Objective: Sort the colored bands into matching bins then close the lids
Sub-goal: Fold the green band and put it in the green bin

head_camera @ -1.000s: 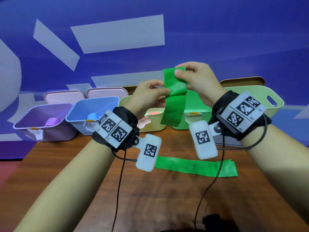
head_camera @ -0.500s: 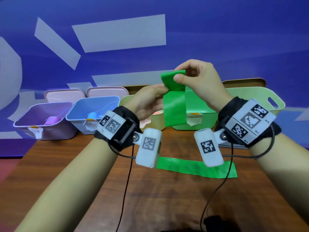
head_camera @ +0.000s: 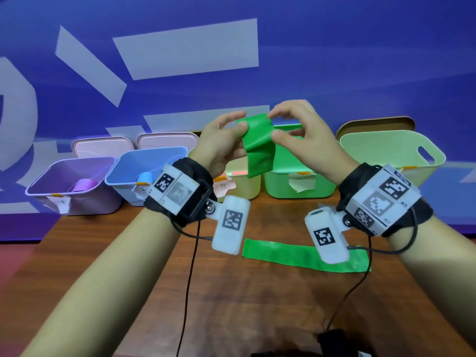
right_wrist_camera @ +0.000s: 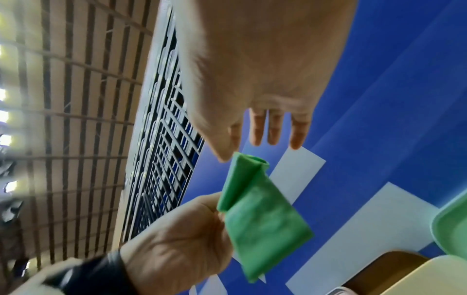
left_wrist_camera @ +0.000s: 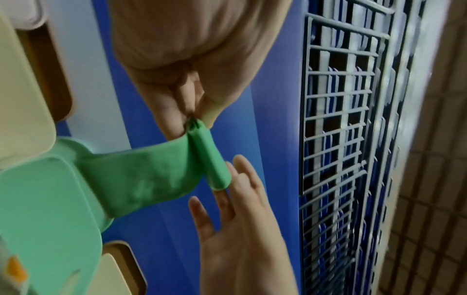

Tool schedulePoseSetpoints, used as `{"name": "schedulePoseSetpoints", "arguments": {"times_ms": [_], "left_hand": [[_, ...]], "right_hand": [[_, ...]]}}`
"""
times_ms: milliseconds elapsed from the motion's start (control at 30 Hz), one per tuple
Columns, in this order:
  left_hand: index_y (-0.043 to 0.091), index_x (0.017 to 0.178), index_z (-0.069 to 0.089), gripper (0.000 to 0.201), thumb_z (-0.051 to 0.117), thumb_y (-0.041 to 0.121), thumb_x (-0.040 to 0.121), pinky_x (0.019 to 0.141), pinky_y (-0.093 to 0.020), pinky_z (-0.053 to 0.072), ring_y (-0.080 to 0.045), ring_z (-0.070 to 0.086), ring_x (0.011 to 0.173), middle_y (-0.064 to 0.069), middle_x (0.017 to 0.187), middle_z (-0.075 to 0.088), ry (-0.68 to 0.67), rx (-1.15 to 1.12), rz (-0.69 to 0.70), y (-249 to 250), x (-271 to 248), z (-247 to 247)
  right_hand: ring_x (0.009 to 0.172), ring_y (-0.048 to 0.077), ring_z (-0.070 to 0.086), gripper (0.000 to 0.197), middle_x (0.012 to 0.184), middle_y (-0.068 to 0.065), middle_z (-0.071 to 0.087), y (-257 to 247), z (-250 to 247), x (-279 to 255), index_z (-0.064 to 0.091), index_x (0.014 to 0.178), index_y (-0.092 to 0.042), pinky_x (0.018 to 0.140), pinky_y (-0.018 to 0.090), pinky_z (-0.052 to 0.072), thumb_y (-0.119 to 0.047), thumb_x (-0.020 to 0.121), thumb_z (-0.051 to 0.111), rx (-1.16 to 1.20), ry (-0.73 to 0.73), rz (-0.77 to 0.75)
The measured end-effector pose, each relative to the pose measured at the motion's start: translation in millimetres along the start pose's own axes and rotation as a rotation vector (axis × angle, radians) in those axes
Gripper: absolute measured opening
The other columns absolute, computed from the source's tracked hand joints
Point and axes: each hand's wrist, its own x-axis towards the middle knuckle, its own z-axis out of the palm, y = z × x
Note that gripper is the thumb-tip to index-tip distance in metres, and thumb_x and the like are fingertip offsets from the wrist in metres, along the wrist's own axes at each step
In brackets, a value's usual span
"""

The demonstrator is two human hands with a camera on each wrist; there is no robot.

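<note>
I hold a green band (head_camera: 260,150) in the air above the bins, its top end rolled over. My left hand (head_camera: 240,122) pinches that rolled end; the left wrist view shows the thumb and a finger of the left hand (left_wrist_camera: 196,117) closed on the band (left_wrist_camera: 141,173). My right hand (head_camera: 273,124) touches the other end of the roll with loosely spread fingers, and in the right wrist view the right hand (right_wrist_camera: 240,143) has only one tip on the band (right_wrist_camera: 262,215). A second green band (head_camera: 283,255) lies flat on the table below my wrists.
A row of open bins lines the table's far edge: purple bin (head_camera: 41,185), blue bin (head_camera: 121,173), pale yellow bin (head_camera: 247,189), green bin (head_camera: 278,186) and a larger pale green bin (head_camera: 386,148). Lids lean behind them. Cables trail over the wooden table (head_camera: 257,305).
The band's top end has been rolled further, so the hanging part is shorter. My right hand has loosened from a pinch to a light touch; the left hand now pinches the roll.
</note>
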Motion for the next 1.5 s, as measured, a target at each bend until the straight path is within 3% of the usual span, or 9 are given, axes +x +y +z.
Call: {"name": "schedulePoseSetpoints", "arguments": {"times_ms": [67,167,367,567,733,1000,1200,1400,1500], "left_hand": [[0.011,0.123,0.049,0.027,0.047,0.006,0.097,0.045,-0.018,0.051,-0.003,0.061,0.046,-0.002,0.077,0.064,0.010,0.036,0.065,-0.9,1.3,-1.9],[0.002,0.114,0.055,0.020,0.047,0.006,0.097,0.053,-0.019,0.055,-0.003,0.065,0.053,0.001,0.071,0.068,0.010,0.040,0.111,-2.0,5.0,-4.6],[0.006,0.088,0.063,0.016,0.049,0.005,0.096,0.057,-0.016,0.053,-0.003,0.064,0.055,0.007,0.061,0.069,0.031,0.077,0.188,-5.2,8.4,-8.8],[0.007,0.106,0.060,0.016,0.049,0.003,0.095,0.067,-0.020,0.054,-0.004,0.067,0.069,0.009,0.069,0.071,-0.040,0.111,0.333,-9.8,-0.3,-9.9],[0.014,0.106,0.059,0.022,0.050,-0.002,0.093,0.079,-0.028,0.055,-0.003,0.065,0.074,0.013,0.068,0.070,-0.148,0.262,0.547,-11.1,-11.1,-13.2],[0.026,0.104,0.059,0.035,0.055,-0.004,0.087,0.079,-0.016,0.050,0.001,0.066,0.089,0.011,0.095,0.069,-0.176,0.402,0.704,-15.1,-22.7,-15.3],[0.011,0.108,0.068,0.029,0.058,0.018,0.082,0.089,-0.018,0.049,-0.004,0.064,0.093,0.006,0.102,0.067,-0.300,0.782,0.924,-21.9,-27.4,-19.8],[0.013,0.109,0.067,0.040,0.045,0.017,0.076,0.106,-0.025,0.039,-0.011,0.063,0.106,-0.001,0.108,0.069,-0.384,0.825,0.887,-17.1,-27.4,-24.3],[0.017,0.100,0.067,0.029,0.045,0.013,0.081,0.088,-0.021,0.048,-0.006,0.064,0.096,0.003,0.101,0.069,-0.167,0.584,0.784,-8.0,-24.0,-19.7]], "right_hand": [[0.106,0.006,0.050,0.025,0.112,-0.009,0.052,-0.2,4.7,6.5,0.054,0.116,-0.020,0.081,0.005,0.039,-0.026,0.092,0.055,0.084,-0.003,0.193],[0.108,0.011,0.057,0.035,0.119,-0.003,0.061,0.7,15.9,13.9,0.056,0.116,-0.021,0.094,0.027,0.044,-0.045,0.093,0.046,0.148,-0.146,0.440],[0.077,0.018,0.068,0.030,0.091,0.007,0.070,-8.5,22.4,15.9,0.064,0.104,-0.009,0.068,0.028,0.057,-0.033,0.095,0.050,0.400,-0.123,0.571],[0.069,0.016,0.064,0.033,0.089,0.009,0.065,-9.6,18.3,12.7,0.058,0.114,-0.004,0.046,0.021,0.052,-0.030,0.095,0.051,0.518,-0.097,0.686],[0.050,0.011,0.063,0.022,0.080,0.007,0.062,-13.8,13.8,10.9,0.057,0.092,-0.013,0.046,0.020,0.051,-0.033,0.096,0.048,0.587,-0.108,0.721],[0.043,0.015,0.059,0.025,0.065,0.010,0.066,-16.7,5.0,10.9,0.052,0.097,-0.008,0.046,0.022,0.051,-0.023,0.098,0.033,0.729,-0.131,0.750],[0.050,0.017,0.062,0.035,0.071,0.010,0.064,-15.6,1.9,13.7,0.053,0.105,-0.006,0.048,0.022,0.051,-0.036,0.099,0.036,0.703,-0.118,0.740],[0.072,0.020,0.061,0.019,0.087,0.009,0.065,-11.3,3.5,12.2,0.053,0.110,-0.005,0.063,0.029,0.054,-0.008,0.094,0.044,0.656,-0.126,0.733],[0.071,0.016,0.057,0.025,0.092,0.010,0.058,-12.2,3.4,14.4,0.052,0.113,-0.008,0.052,0.022,0.052,0.001,0.092,0.041,0.561,-0.039,0.715]]}}
